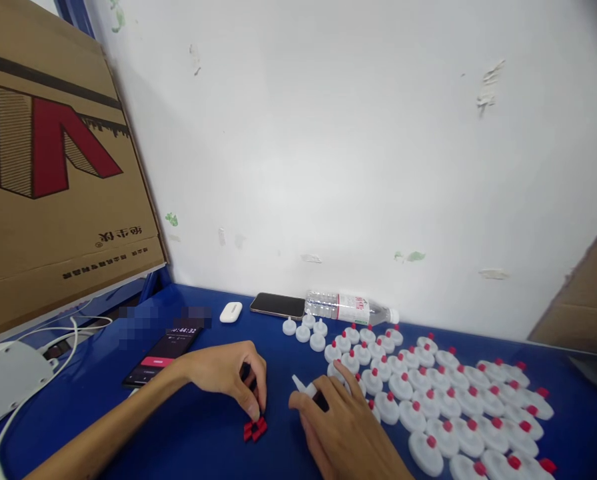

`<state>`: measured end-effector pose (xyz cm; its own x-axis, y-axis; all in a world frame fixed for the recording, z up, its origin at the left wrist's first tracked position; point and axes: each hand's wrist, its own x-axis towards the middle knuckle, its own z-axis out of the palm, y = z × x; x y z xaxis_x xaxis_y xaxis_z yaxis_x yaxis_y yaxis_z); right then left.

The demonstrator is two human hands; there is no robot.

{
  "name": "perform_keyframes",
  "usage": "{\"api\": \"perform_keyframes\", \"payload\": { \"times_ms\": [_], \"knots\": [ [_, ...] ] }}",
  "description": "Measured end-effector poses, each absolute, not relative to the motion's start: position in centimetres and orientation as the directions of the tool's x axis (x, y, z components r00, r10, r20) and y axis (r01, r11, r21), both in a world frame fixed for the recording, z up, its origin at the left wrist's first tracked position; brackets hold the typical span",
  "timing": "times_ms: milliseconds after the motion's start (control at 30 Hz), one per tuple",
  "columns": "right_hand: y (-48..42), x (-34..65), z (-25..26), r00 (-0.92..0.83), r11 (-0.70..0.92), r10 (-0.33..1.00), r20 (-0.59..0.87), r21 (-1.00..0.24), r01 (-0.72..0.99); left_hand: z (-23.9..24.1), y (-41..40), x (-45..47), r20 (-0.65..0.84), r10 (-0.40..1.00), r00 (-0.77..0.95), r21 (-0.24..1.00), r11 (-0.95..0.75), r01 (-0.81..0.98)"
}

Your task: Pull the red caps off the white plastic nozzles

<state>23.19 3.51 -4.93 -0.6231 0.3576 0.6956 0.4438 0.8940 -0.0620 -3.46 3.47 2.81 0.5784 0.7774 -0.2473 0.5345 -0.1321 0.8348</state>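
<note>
My left hand (pixel 233 377) reaches down with thumb and fingers pinched together at a small pile of red caps (pixel 255 430). Its fingertips touch the top of the pile, closed on a red cap that they partly cover. My right hand (pixel 341 413) grips a white plastic spout lid (pixel 302 385), whose narrow tip points up and left; fingers hide most of its body. To the right of that hand stand many white round lids (pixel 426 403) with red caps on their spouts. A few white lids without red caps (pixel 317 341) sit farther back.
Against the white wall lie a clear plastic bottle (pixel 351 308) and a dark phone (pixel 277 305). A white earphone case (pixel 231 312) is beside them. Another phone with a lit screen (pixel 166 350), a white cable (pixel 16 413) and a cardboard box (pixel 68 220) are at the left.
</note>
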Motion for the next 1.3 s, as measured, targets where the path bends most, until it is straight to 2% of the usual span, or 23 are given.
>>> {"api": "perform_keyframes", "payload": {
  "times_ms": [833,1067,1300],
  "knots": [
    [3.3,23.3,-4.6,-0.638,0.896,0.367,0.676,-0.073,0.438,2.8,3.4,-3.2,-0.258,0.805,0.533,0.794,-0.138,0.592],
    [3.2,23.4,-4.3,-0.649,0.895,0.385,0.656,-0.095,0.436,2.2,3.5,-2.5,-0.191,0.907,0.375,0.798,-0.079,0.598],
    [3.2,23.4,-4.2,-0.649,0.908,0.369,0.665,-0.109,0.405,1.1,4.0,-1.5,-0.093,0.967,0.238,0.898,-0.022,0.440]
  ]
}}
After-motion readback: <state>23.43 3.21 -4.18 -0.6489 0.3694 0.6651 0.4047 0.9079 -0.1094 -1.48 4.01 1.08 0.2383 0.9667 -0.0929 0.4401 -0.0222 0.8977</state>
